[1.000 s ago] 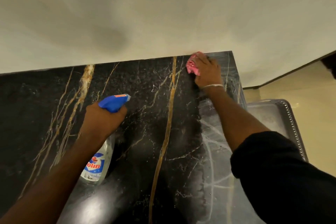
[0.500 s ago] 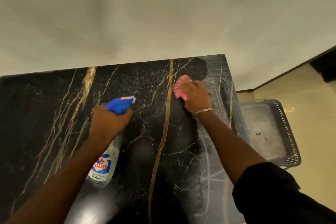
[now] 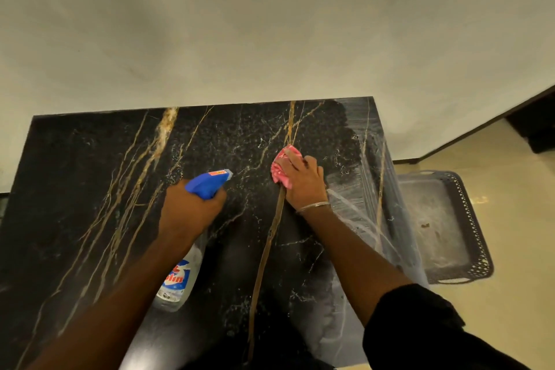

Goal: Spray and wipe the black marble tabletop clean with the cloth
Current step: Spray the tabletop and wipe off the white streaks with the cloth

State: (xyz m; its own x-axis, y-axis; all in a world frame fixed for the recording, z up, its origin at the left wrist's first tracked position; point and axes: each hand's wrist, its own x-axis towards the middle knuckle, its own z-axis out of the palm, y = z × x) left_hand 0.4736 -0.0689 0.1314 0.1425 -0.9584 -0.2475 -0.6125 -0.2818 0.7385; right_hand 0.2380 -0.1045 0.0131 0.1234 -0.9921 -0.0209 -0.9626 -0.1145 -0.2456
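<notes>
The black marble tabletop [image 3: 90, 189] with gold veins fills the lower half of the view. My left hand [image 3: 189, 210] grips a clear spray bottle [image 3: 180, 279] with a blue trigger head [image 3: 207, 183], its nozzle pointing right. My right hand [image 3: 303, 183] presses a pink cloth [image 3: 280, 170] flat on the marble beside the central gold vein. Most of the cloth is hidden under my fingers. A hazy wet streak [image 3: 354, 189] marks the right part of the top.
A cream wall [image 3: 270, 24] rises behind the table's far edge. To the right, on the beige floor [image 3: 510, 249], stands a dark perforated plastic basket [image 3: 477, 264] close to the table's right edge.
My right hand has drawn the pink cloth from the far right corner toward me and leftward, leaving a wet streak. The left hand with the bottle has stayed about where it was.
</notes>
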